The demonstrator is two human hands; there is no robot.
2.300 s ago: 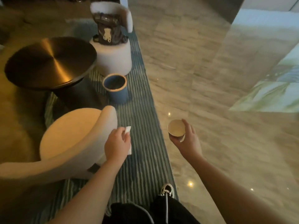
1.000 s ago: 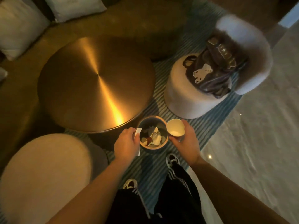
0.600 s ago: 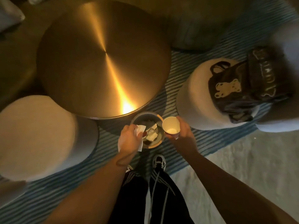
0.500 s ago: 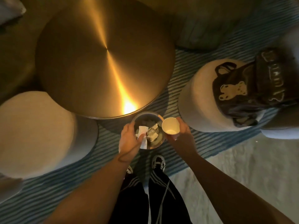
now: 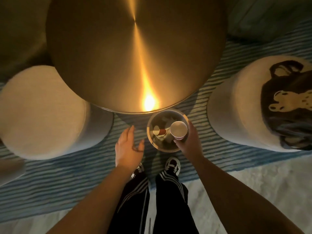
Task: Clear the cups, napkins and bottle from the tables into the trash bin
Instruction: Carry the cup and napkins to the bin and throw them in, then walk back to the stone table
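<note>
No readable writing; right hand [image 5: 190,142] grips cup [image 5: 178,130] over trash bin [image 5: 152,121]; left hand [image 5: 129,147] spread, holding nothing; round table [image 5: 135,53] beside bin.

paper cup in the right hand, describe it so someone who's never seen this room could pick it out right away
Find the big round brass table; at its near edge a small round trash bin stands on the striped rug. The paper cup is held upright over the bin's right side by the right hand. Unlike the cup lying on its side among the trash, it is pale, open-topped and gripped.
</note>
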